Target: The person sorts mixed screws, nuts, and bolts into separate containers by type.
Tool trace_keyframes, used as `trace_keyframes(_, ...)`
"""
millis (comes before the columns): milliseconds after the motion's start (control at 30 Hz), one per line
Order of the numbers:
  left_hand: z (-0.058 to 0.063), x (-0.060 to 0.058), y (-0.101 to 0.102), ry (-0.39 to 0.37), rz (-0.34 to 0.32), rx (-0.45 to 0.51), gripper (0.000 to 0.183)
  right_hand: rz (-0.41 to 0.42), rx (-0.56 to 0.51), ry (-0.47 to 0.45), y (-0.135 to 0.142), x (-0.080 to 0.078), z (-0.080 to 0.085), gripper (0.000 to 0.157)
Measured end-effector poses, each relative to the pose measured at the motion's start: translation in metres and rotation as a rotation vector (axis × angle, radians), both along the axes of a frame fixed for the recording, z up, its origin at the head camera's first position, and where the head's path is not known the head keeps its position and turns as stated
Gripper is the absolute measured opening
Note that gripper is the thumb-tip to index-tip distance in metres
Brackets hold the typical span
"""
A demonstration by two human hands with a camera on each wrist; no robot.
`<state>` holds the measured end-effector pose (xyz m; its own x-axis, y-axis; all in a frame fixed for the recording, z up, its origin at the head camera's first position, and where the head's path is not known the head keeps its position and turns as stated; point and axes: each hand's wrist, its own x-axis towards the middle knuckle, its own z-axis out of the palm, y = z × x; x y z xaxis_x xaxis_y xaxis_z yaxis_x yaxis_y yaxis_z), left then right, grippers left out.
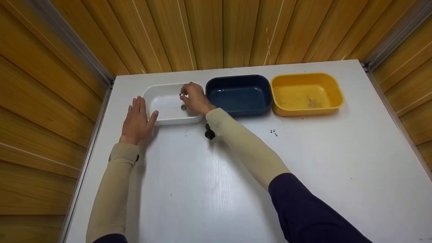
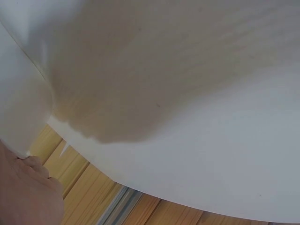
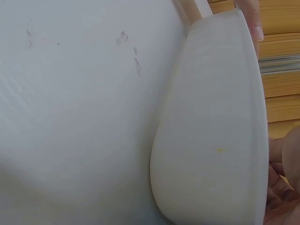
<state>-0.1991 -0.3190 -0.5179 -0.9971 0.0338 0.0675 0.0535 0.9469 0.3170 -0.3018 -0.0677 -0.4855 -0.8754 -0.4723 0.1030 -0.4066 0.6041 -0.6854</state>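
Note:
The white tray (image 1: 172, 120) stands at the left of the row of trays near the table's back edge. My left hand (image 1: 136, 121) lies along its left end with straight fingers, the thumb at the front corner. In the left wrist view only part of this hand (image 2: 30, 192) shows, beside the tray wall. Reaching over the tray's right side, my right hand (image 1: 195, 98) pinches a small shiny metal piece (image 1: 181, 95) between thumb and fingers; its exact kind is too small to tell. Just below the fingertips, a round metal nut-like piece (image 1: 183, 107) sits inside the tray.
A dark blue tray (image 1: 239, 112) stands right of the white one, then a yellow tray (image 1: 307, 112) with some small bits on its floor. Several small screws (image 1: 273, 132) lie on the white table (image 1: 216, 189) in front. Wood-panelled walls (image 1: 236, 33) enclose the table.

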Motion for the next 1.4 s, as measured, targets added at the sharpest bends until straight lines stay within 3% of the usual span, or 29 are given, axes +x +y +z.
trace_keyframes(300, 0.001, 0.001, 0.001, -0.015, 0.003, 0.004, 0.093, -0.019, 0.014, -0.040, 0.000, -0.001, 0.000, 0.040)
trace_keyframes(500, 0.003, 0.001, 0.000, -0.013, -0.008, -0.003, 0.093, -0.014, -0.010, -0.063, 0.005, -0.002, 0.006, 0.039)
trace_keyframes(900, 0.010, -0.001, -0.004, -0.020, -0.010, -0.017, 0.093, 0.022, -0.074, 0.020, 0.026, 0.004, 0.031, 0.034)
trace_keyframes(1400, 0.010, -0.002, -0.003, -0.001, -0.001, -0.068, 0.094, 0.101, -0.111, 0.071, 0.080, 0.025, 0.050, 0.031)
